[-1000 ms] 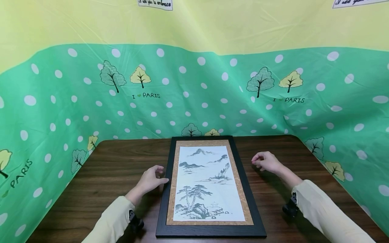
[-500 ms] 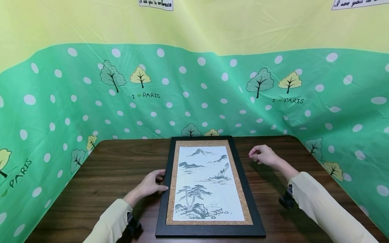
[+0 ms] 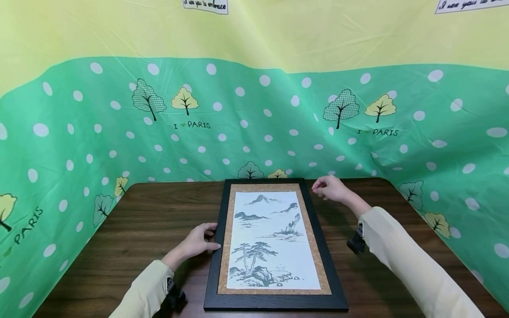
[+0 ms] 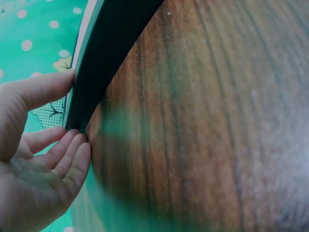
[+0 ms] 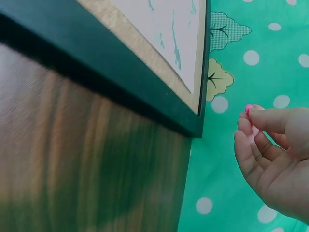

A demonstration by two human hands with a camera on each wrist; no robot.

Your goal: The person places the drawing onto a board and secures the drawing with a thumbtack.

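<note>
Around and behind the table hangs a cloth [image 3: 254, 110], yellow above and green below, with white dots, small trees and the words "I PARIS". The table [image 3: 167, 198] is dark wood with a streaked grain, its far edge against the cloth. Lengthwise on it lies the black frame [image 3: 276, 302], its far end at the table's far edge. Inside the frame is a sheet of cork [image 3: 262, 187], and on the cork, with a cork border showing all round, lies a white print [image 3: 274, 225] of mountains, pines, rocks and a small pavilion.

Two pale sleeves [image 3: 413, 260] come in from the near side, each with a small black camera [image 3: 356, 240] at the wrist. The left hand [image 3: 195, 240] is at the left edge of the frame, about midway along: thumb and fingers are spread apart, the thumb tip touching the edge, the fingertips at the side farther up. The right hand [image 3: 333, 189] is raised just beside the frame's far right corner, apart from it, thumb and forefinger pressed together. Pinched between their tips is a pink piece [image 5: 248, 109], mostly hidden by them, so its full shape cannot be told
</note>
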